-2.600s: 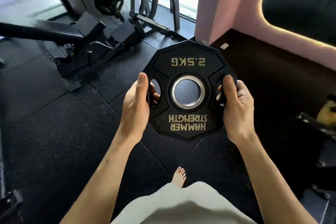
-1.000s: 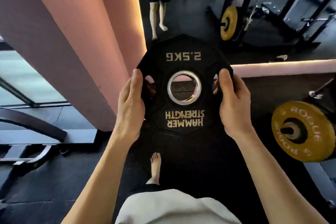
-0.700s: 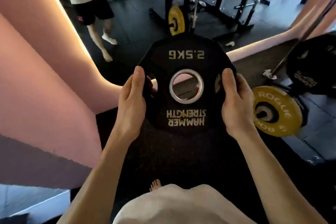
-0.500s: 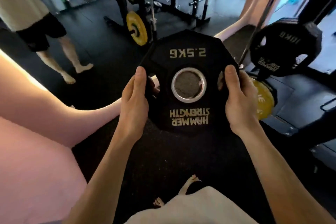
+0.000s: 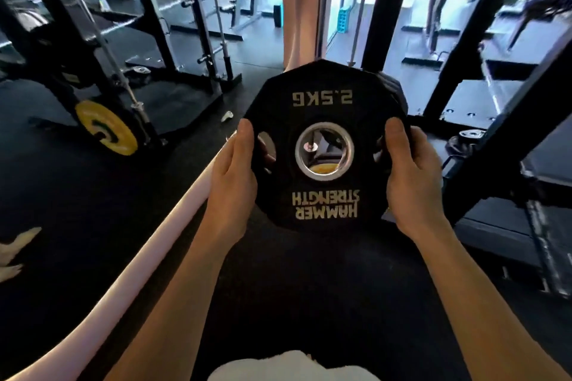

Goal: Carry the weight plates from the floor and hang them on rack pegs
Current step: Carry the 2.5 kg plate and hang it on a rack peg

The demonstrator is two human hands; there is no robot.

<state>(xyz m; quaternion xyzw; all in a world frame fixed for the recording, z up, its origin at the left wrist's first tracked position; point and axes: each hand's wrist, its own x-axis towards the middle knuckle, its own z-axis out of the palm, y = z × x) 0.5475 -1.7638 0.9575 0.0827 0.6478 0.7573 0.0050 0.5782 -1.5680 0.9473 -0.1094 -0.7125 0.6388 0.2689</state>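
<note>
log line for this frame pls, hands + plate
phase: carrying | left hand: grips plate left edge | right hand: grips plate right edge | 2.5KG plate: off floor, not yet on peg | yellow plate: on rack, left

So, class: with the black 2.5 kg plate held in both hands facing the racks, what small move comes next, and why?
Probably carry the black 2.5 kg Hammer Strength plate forward toward the black rack upright. The left hand and right hand grip its side slots, it hangs on nothing yet, and no free peg shows clearly.
</note>
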